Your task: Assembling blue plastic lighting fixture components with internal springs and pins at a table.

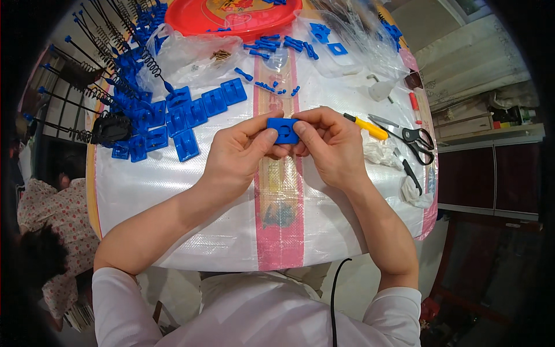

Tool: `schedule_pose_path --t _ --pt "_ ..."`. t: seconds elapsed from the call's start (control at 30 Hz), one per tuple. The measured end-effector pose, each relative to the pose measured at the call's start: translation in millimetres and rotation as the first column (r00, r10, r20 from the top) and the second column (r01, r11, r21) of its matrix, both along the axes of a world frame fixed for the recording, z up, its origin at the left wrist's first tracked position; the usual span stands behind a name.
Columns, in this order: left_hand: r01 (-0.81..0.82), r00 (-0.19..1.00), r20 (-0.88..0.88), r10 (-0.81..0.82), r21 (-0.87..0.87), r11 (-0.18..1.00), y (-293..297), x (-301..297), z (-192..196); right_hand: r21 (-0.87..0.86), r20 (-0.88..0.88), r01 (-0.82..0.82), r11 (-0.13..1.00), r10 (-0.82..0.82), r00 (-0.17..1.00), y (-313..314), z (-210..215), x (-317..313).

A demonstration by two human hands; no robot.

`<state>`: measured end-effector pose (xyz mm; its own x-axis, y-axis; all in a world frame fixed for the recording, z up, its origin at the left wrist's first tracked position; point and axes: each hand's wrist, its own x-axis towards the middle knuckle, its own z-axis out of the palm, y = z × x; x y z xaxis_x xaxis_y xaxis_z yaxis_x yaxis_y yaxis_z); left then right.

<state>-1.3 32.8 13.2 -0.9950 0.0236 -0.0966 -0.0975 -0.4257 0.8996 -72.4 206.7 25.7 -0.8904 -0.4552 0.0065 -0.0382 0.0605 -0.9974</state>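
Both my hands are raised over the middle of the table, pinching one small blue plastic plate point(282, 132) with a curved slot in its face. My left hand point(238, 147) grips its left edge, thumb in front and fingers behind. The right edge sits between the thumb and fingers of my right hand point(335, 147). Just left of my hands lie several similar blue plastic bases point(214, 102) in overlapping rows. Beyond them are blue peg-like parts point(267, 44) and smaller blue bits point(272, 88). The back of the held plate is hidden.
Black springs on rods point(151, 61) stand thickly at the left. A red basin point(191, 17) and a clear bag with brass-coloured screws point(220, 55) lie at the back. To the right are a yellow-handled screwdriver point(372, 128), scissors point(411, 136), a black-handled knife point(410, 173) and a red marker point(414, 103). A person point(55, 214) is at far left.
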Motion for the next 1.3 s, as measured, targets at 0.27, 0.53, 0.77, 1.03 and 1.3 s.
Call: schedule_pose_path --t 0.27,0.53,0.77,1.03,1.3 --pt "-0.031 0.999 0.017 0.031 -0.003 1.000 1.6 -0.5 -1.4 0.039 0.037 -0.011 0.999 0.010 0.999 -0.4 3.4 -2.5" --pt "0.006 0.998 0.060 -0.003 -0.063 0.998 0.0 0.7 4.7 0.023 0.050 -0.020 1.000 0.019 0.999 0.4 1.4 -3.3" --pt "0.008 0.997 0.083 -0.001 -0.085 0.996 1.4 0.8 9.4 0.024 0.056 -0.028 0.999 0.027 0.998 0.9 2.3 -3.8" --pt "0.043 0.995 0.090 -0.039 -0.041 0.998 1.0 -1.6 15.2 -0.018 0.161 -0.030 0.999 0.033 0.986 2.4 4.3 -7.8" --pt "0.064 0.994 0.081 -0.071 0.080 0.995 -1.8 -2.8 9.2 -0.080 0.286 -0.059 0.995 0.079 0.955 7.6 9.3 -11.8"
